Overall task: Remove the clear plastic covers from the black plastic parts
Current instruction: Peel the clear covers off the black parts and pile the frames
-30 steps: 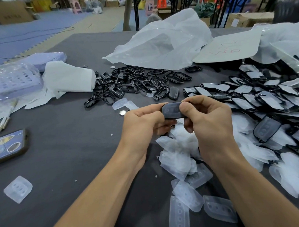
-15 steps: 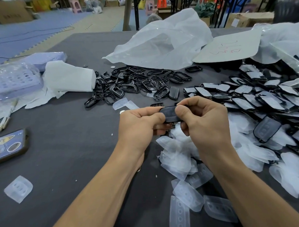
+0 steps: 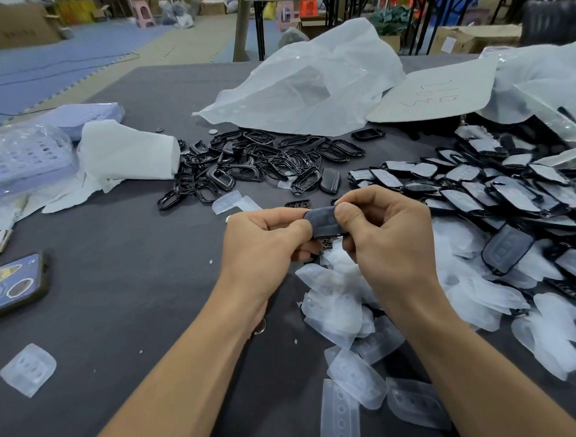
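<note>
Centre of the worktop (image 3: 134, 291), just above the near heap of clear covers (image 3: 336, 302), is where I see the left hand (image 3: 264, 242) and right hand (image 3: 389, 237) both pinching one black part (image 3: 323, 221) in a tight grip.

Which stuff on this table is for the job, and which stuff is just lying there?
For the job:
black part, pinched by the left hand and right hand
covered parts piled on the right
clear covers heaped below the hands
black frames behind

Just lying about:
phone
white tissue
big plastic bag
cardboard sheet
</note>
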Available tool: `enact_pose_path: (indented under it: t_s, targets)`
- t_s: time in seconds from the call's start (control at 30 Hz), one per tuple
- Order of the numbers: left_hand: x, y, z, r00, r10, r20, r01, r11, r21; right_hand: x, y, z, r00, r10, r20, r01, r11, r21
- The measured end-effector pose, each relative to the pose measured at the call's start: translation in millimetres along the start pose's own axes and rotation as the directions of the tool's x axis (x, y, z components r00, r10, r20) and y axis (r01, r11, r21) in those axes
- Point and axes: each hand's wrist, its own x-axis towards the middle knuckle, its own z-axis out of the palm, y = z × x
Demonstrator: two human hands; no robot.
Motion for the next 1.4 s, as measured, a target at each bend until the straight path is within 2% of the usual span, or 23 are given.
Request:
enact_pose_path:
  t_s: [0.2,0.33,0.4,0.53,0.83,1.13,1.4]
  targets:
    - [1,0,1,0.999,-0.019,-0.037,0.019,1.0,0.018,-1,2,-1,0.999,-0.022,0.037,0.024,0.998,-0.054]
    - [2,-5,0,0.995,0.033,-0.089,-0.02,0.99,0.143,1,5,1,0.999,-0.011,0.039,0.013,0.998,-0.067]
    - [2,-6,0,0.996,0.058,-0.066,-0.046,0.985,0.169,1,6,1,0.998,-0.015,0.053,0.017,0.999,-0.039]
    - [3,-7,0,0.999,0.052,0.004,-0.052,0.993,0.104,0,6,2,0.996,-0.012,0.084,0.011,1.0,0.015]
    - [4,-7,-2,0.992,-0.054,0.112,0.07,0.987,-0.146,4,2,-4,0.989,0.087,0.118,-0.108,0.976,0.188]
    - [5,-3,-5,0.948,-0.152,0.281,0.219,0.949,-0.225,9,0,-9,0.99,0.11,0.089,-0.123,0.979,0.162]
    - [6,-5,-4,0.953,-0.181,0.245,0.234,0.949,-0.211,9,-1,-9,0.985,0.123,0.122,-0.14,0.98,0.144]
